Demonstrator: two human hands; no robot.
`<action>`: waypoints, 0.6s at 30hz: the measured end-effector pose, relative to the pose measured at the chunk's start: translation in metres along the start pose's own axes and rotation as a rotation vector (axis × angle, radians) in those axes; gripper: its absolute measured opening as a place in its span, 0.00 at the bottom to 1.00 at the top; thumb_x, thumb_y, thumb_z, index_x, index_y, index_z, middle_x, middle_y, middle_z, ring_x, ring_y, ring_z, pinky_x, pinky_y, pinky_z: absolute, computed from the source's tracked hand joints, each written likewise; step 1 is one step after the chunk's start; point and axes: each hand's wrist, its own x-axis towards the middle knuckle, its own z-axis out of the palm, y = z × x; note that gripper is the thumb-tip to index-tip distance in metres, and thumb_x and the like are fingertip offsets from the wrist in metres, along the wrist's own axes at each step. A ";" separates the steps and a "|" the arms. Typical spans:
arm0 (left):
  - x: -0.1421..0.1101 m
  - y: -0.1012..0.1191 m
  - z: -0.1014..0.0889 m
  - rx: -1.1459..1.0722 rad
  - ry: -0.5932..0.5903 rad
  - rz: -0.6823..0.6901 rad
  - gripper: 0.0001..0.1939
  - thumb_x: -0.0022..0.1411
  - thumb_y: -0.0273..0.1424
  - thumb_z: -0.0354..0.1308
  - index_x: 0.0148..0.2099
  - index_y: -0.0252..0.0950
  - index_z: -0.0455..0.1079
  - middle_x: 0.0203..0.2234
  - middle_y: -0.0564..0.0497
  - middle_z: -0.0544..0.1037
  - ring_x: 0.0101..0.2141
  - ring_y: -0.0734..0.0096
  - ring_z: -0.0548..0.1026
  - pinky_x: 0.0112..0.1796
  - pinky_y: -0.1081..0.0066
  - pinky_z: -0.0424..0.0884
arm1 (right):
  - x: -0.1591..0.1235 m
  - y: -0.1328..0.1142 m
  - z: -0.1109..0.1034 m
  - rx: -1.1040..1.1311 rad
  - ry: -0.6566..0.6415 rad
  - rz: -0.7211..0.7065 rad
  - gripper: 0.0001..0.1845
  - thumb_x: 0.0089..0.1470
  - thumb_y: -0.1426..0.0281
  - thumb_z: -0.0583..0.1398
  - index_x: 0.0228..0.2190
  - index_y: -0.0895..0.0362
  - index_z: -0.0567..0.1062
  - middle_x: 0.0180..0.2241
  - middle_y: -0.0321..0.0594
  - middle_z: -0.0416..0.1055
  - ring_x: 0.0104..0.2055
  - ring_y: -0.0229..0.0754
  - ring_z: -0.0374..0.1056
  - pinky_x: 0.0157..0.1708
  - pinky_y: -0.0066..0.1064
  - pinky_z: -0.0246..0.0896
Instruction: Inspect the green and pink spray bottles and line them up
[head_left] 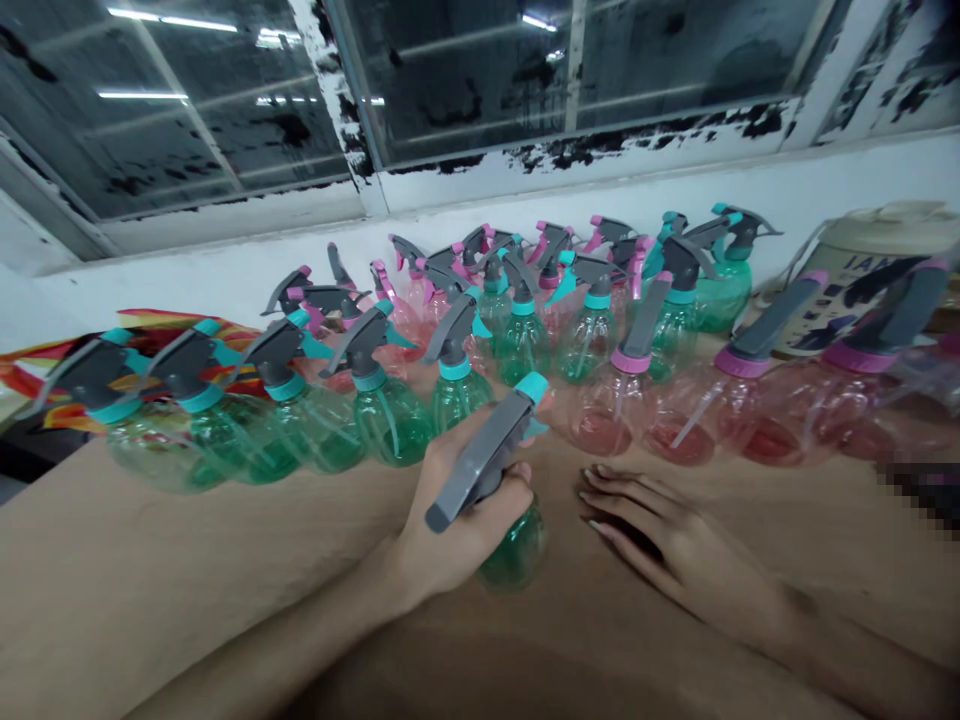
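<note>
My left hand (457, 515) is wrapped round the neck of a green spray bottle (517, 550), just under its grey trigger head with a teal nozzle. The bottle's round body shows below my fingers, over the table (300, 590); whether it touches the wood I cannot tell. To its right, my right hand (667, 535) lies palm down with fingers stretched out, holding nothing. Beyond my left hand stands a row of green spray bottles (390, 425) with teal collars. Ahead of my right hand are pink spray bottles (607, 415) with pink collars.
More green and pink spray bottles (525, 340) crowd the back of the table below a window (562, 80). At the right stands a cream jug (847, 260) with printed letters. A red and yellow plastic wrapper (172, 325) lies behind the bottles at the left.
</note>
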 end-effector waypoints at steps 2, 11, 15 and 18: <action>0.000 0.001 0.000 -0.016 -0.020 -0.019 0.07 0.51 0.26 0.51 0.34 0.41 0.65 0.20 0.58 0.64 0.19 0.74 0.61 0.21 0.72 0.60 | 0.000 0.000 0.000 0.002 0.018 -0.004 0.16 0.58 0.71 0.53 0.48 0.54 0.70 0.49 0.40 0.71 0.54 0.45 0.63 0.52 0.43 0.62; 0.002 -0.004 -0.001 -0.068 -0.087 -0.016 0.19 0.50 0.22 0.51 0.45 0.41 0.67 0.28 0.55 0.74 0.28 0.70 0.73 0.29 0.72 0.69 | -0.001 0.002 0.001 -0.007 -0.008 -0.009 0.16 0.58 0.71 0.53 0.48 0.54 0.70 0.49 0.40 0.70 0.55 0.45 0.61 0.53 0.42 0.61; 0.003 -0.001 -0.004 -0.084 -0.109 0.034 0.17 0.52 0.22 0.51 0.44 0.41 0.66 0.28 0.55 0.73 0.32 0.69 0.75 0.32 0.72 0.70 | -0.002 0.003 0.002 -0.027 -0.036 -0.003 0.17 0.59 0.70 0.52 0.50 0.56 0.68 0.51 0.40 0.69 0.56 0.44 0.60 0.54 0.42 0.60; 0.004 0.000 -0.006 -0.039 -0.111 0.033 0.10 0.55 0.26 0.51 0.40 0.41 0.65 0.23 0.56 0.71 0.24 0.71 0.72 0.27 0.72 0.68 | -0.002 0.003 0.002 -0.026 -0.031 -0.007 0.17 0.59 0.70 0.52 0.50 0.56 0.68 0.50 0.40 0.69 0.56 0.44 0.60 0.54 0.42 0.60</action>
